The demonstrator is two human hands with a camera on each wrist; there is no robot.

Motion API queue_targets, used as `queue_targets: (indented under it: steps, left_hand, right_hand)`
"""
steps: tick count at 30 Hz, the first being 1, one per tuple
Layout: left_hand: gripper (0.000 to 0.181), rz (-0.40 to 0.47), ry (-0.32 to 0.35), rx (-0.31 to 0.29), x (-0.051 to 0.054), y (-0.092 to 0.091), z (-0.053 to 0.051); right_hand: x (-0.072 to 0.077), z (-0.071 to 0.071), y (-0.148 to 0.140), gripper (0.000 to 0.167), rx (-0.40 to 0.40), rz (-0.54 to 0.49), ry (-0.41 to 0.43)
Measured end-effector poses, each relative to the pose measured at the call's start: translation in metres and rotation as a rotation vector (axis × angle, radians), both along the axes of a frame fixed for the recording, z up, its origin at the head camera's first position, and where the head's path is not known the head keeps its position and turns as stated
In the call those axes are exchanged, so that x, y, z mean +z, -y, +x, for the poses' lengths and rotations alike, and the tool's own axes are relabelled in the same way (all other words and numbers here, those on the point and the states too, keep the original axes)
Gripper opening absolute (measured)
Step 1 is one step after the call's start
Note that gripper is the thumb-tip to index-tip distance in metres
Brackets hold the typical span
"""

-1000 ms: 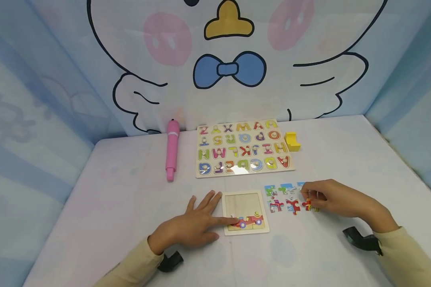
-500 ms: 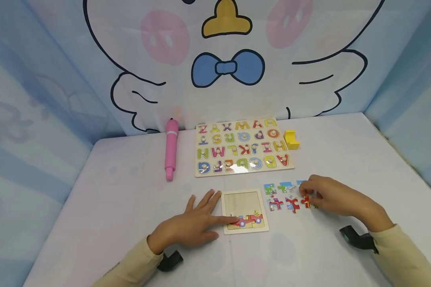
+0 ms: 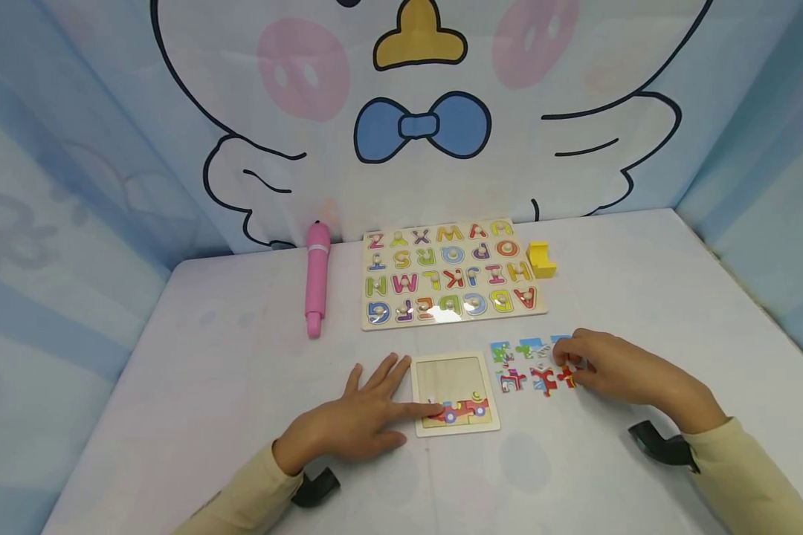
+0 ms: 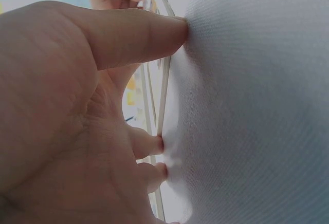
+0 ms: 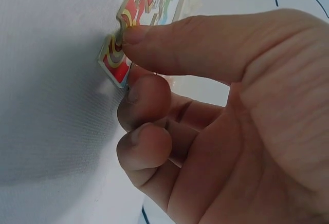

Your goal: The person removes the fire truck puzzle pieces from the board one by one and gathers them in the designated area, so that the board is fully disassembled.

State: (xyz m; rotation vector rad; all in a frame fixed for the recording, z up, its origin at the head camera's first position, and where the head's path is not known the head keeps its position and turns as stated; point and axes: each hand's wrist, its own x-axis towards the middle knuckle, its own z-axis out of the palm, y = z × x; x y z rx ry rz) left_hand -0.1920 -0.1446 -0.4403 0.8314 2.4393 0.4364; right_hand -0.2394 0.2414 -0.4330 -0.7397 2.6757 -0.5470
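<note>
My left hand (image 3: 355, 425) lies spread beside a small square wooden puzzle tray (image 3: 447, 373), its index finger across the tray's left edge. The fingertip touches red vehicle puzzle pieces (image 3: 466, 411) lying along the tray's bottom. In the left wrist view the left thumb (image 4: 144, 36) reaches down to the tablecloth. To the right, my right hand (image 3: 618, 375) pinches a red and yellow puzzle piece (image 5: 115, 62) between thumb and index finger, at the end of the lower row of loose pieces. Its other fingers are curled, and they partly hide the upper row's last piece (image 3: 559, 339).
Other loose puzzle pieces (image 3: 512, 380) lie in two rows right of the tray. Behind stand an alphabet peg board (image 3: 451, 275), a pink pen-shaped toy (image 3: 317, 279) and a yellow block (image 3: 542, 260). A printed curtain (image 3: 421, 186) rises behind the table.
The right hand has shifted slightly left over the lower row's end piece, its fingers staying at it. The left hand keeps its place on the tray. The whole view drifts slightly.
</note>
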Motion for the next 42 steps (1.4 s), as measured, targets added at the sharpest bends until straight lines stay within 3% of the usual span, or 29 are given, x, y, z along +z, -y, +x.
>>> queue_targets:
  steps: [21, 26, 34, 37, 42]
  left_hand:
    - [0.059, -0.005, 0.015, 0.011, 0.002, 0.001, 0.001]
    - [0.059, -0.001, 0.006, -0.001, 0.002, 0.000, 0.001]
    - [0.059, -0.024, 0.004, 0.000, 0.004, -0.001, -0.001]
    - [0.059, -0.027, 0.004, 0.002, 0.004, -0.001, -0.001]
    - [0.060, -0.023, 0.004, -0.006, 0.002, -0.001, -0.002]
  right_hand:
    - [0.001, 0.003, 0.005, 0.022, -0.008, 0.028, -0.033]
    - [0.013, 0.011, 0.015, 0.025, -0.017, 0.029, -0.100]
    - [0.039, 0.039, 0.064, 0.037, 0.144, 0.016, -0.340]
    - [0.042, 0.038, 0.090, 0.043, 0.213, 0.050, -0.346]
    - [0.036, 0.033, 0.124, 0.046, 0.296, 0.086, -0.281]
